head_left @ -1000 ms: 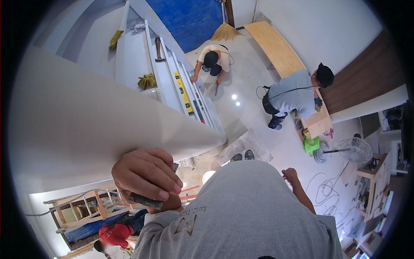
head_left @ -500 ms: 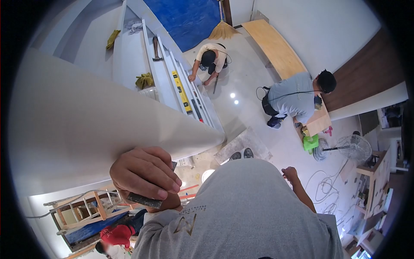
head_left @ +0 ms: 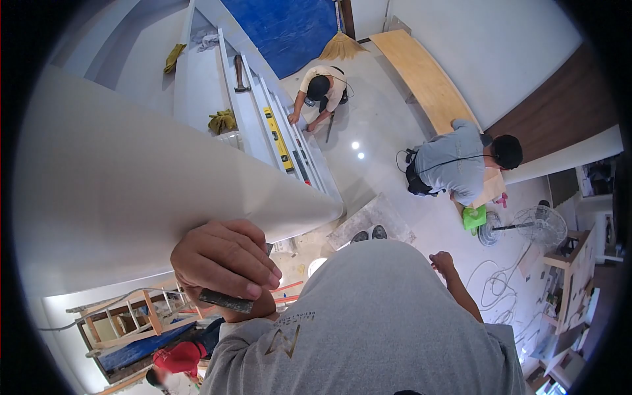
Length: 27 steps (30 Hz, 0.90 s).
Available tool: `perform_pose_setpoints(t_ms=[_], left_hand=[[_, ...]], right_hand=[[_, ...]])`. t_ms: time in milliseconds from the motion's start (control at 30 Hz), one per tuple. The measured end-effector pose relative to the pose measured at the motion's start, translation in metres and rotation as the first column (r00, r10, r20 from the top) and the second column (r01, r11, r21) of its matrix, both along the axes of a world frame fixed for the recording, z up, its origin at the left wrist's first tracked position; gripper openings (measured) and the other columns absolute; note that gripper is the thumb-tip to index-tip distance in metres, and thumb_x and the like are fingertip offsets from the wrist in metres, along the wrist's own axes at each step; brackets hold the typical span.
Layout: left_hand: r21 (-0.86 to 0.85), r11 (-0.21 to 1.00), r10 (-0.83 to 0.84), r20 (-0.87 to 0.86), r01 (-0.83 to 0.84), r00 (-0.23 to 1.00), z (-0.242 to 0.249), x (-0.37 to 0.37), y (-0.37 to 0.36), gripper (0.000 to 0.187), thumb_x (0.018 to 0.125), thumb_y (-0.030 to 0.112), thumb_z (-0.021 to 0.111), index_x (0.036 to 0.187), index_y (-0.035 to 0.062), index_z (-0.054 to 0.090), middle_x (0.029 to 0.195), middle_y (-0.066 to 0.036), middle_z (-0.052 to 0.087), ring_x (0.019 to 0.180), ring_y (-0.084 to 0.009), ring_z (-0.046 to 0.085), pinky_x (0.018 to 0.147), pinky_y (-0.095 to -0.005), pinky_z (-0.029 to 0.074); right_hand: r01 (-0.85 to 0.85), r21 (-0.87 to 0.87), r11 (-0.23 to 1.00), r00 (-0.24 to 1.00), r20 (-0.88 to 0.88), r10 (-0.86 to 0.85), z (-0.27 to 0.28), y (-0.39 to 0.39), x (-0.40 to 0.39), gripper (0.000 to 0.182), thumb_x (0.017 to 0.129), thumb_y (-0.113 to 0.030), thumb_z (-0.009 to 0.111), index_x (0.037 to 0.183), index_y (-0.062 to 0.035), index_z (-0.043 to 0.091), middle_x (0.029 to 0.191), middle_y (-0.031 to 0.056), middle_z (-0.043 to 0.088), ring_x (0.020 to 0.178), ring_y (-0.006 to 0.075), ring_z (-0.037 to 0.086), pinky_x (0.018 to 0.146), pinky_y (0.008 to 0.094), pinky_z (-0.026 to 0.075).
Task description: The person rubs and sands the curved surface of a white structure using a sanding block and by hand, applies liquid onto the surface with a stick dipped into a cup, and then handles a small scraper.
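Observation:
My left hand [head_left: 224, 260] is wrapped over a dark, flat block [head_left: 226, 301] with dusty, worn edges, like a sanding block. One end pokes out below the fingers and a corner shows past the fingertips. The hand is right at the lower edge of a large smooth white panel [head_left: 125, 197], which curves away to the upper left. Low at my right side, my right hand [head_left: 444, 263] has its fingers curled in; what they hold, if anything, I cannot tell.
White shelving beyond the panel carries a hammer [head_left: 239, 74], a yellow spirit level [head_left: 278, 139] and work gloves [head_left: 222, 121]. One person [head_left: 326, 89] crouches beside it; another [head_left: 454, 161] bends over a wooden board [head_left: 421, 79]. A fan [head_left: 536, 225] and cables lie right; a person in red [head_left: 178, 357] is lower left.
My left hand has shifted slightly right and up with the block. The person at the wooden board has leaned further over it, one arm now reaching along it.

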<state>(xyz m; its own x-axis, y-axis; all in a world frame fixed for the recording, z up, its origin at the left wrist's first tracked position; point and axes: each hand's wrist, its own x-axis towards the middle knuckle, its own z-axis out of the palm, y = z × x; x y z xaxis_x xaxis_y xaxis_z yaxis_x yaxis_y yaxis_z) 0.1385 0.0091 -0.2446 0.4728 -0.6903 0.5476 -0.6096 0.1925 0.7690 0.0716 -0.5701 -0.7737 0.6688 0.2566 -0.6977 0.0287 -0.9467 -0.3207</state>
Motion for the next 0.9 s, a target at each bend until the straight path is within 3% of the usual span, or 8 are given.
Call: perform_pose_setpoints(t_ms=[67, 167, 367, 467, 567, 667, 800, 900], left_hand=[[0.009, 1.000, -0.010, -0.010, 0.010, 1.000, 0.001, 0.001, 0.001, 0.025, 0.088, 0.018, 0.072, 0.106, 0.0013, 0.070, 0.104, -0.020, 0.073, 0.091, -0.0286, 0.074, 0.075, -0.0382, 0.050], [0.004, 1.000, 0.004, 0.003, -0.004, 1.000, 0.002, 0.000, -0.001, 0.026, 0.087, 0.018, 0.072, 0.107, 0.0016, 0.070, 0.104, -0.020, 0.073, 0.091, -0.0284, 0.074, 0.075, -0.0378, 0.050], [-0.002, 1.000, -0.015, 0.011, 0.015, 1.000, 0.001, 0.001, -0.001, 0.029, 0.084, 0.017, 0.073, 0.108, 0.0017, 0.070, 0.106, -0.020, 0.072, 0.092, -0.0279, 0.074, 0.076, -0.0373, 0.050], [0.003, 1.000, -0.018, 0.007, 0.018, 1.000, 0.001, 0.002, 0.001, 0.029, 0.084, 0.018, 0.073, 0.109, 0.0016, 0.070, 0.105, -0.020, 0.073, 0.092, -0.0281, 0.074, 0.076, -0.0375, 0.050], [0.002, 1.000, -0.008, 0.021, 0.008, 1.000, 0.000, 0.001, -0.001, 0.030, 0.084, 0.018, 0.073, 0.109, 0.0017, 0.069, 0.105, -0.020, 0.073, 0.092, -0.0282, 0.074, 0.076, -0.0377, 0.050], [0.003, 1.000, -0.008, 0.018, 0.008, 1.000, 0.000, 0.000, -0.001, 0.030, 0.084, 0.018, 0.073, 0.109, 0.0016, 0.069, 0.105, -0.020, 0.073, 0.093, -0.0282, 0.074, 0.077, -0.0376, 0.050], [0.013, 1.000, -0.011, 0.020, 0.010, 1.000, 0.000, 0.001, 0.001, 0.029, 0.084, 0.018, 0.072, 0.109, 0.0017, 0.069, 0.105, -0.020, 0.073, 0.092, -0.0282, 0.074, 0.076, -0.0372, 0.050], [0.015, 1.000, -0.016, 0.017, 0.015, 1.000, 0.001, 0.002, 0.001, 0.028, 0.085, 0.018, 0.071, 0.108, 0.0017, 0.070, 0.104, -0.020, 0.073, 0.091, -0.0282, 0.074, 0.076, -0.0372, 0.050]], right_hand=[[0.047, -0.016, 0.999, 0.998, -0.037, -0.048, 0.008, 0.005, 0.000, 0.033, 0.094, -0.028, 0.048, 0.076, -0.0100, 0.069, 0.074, 0.0057, 0.072, 0.067, 0.0200, 0.069, 0.070, 0.0372, 0.056], [-0.084, -0.067, 0.994, 0.996, -0.006, 0.084, 0.012, 0.008, 0.000, 0.035, 0.095, -0.029, 0.046, 0.078, -0.0090, 0.070, 0.073, 0.0055, 0.072, 0.065, 0.0196, 0.069, 0.070, 0.0378, 0.056], [0.493, -0.050, 0.869, 0.856, -0.153, -0.494, 0.052, 0.029, 0.000, 0.039, 0.091, -0.035, 0.054, 0.080, -0.0011, 0.069, 0.072, 0.0099, 0.072, 0.060, 0.0193, 0.069, 0.066, 0.0355, 0.056], [0.244, 0.083, 0.966, 0.968, -0.087, -0.237, 0.016, 0.011, -0.006, 0.038, 0.089, -0.035, 0.057, 0.081, 0.0000, 0.068, 0.072, 0.0113, 0.072, 0.061, 0.0196, 0.069, 0.064, 0.0351, 0.056], [0.551, -0.030, 0.834, 0.815, -0.194, -0.546, 0.049, 0.027, -0.002, 0.039, 0.089, -0.036, 0.057, 0.083, 0.0010, 0.068, 0.071, 0.0118, 0.072, 0.060, 0.0195, 0.069, 0.065, 0.0347, 0.057], [0.547, -0.051, 0.836, 0.820, -0.169, -0.547, 0.048, 0.027, -0.004, 0.031, 0.089, -0.032, 0.058, 0.085, -0.0028, 0.068, 0.074, 0.0105, 0.072, 0.063, 0.0207, 0.070, 0.065, 0.0360, 0.056], [0.243, 0.004, 0.970, 0.969, -0.050, -0.242, -0.005, 0.001, -0.019, 0.014, 0.088, -0.022, 0.059, 0.084, -0.0106, 0.066, 0.077, 0.0076, 0.072, 0.074, 0.0232, 0.070, 0.065, 0.0395, 0.055], [0.272, -0.011, 0.962, 0.959, -0.077, -0.272, -0.003, 0.004, -0.020, 0.006, 0.086, -0.017, 0.060, 0.084, -0.0139, 0.065, 0.078, 0.0059, 0.071, 0.079, 0.0243, 0.070, 0.065, 0.0408, 0.055]])
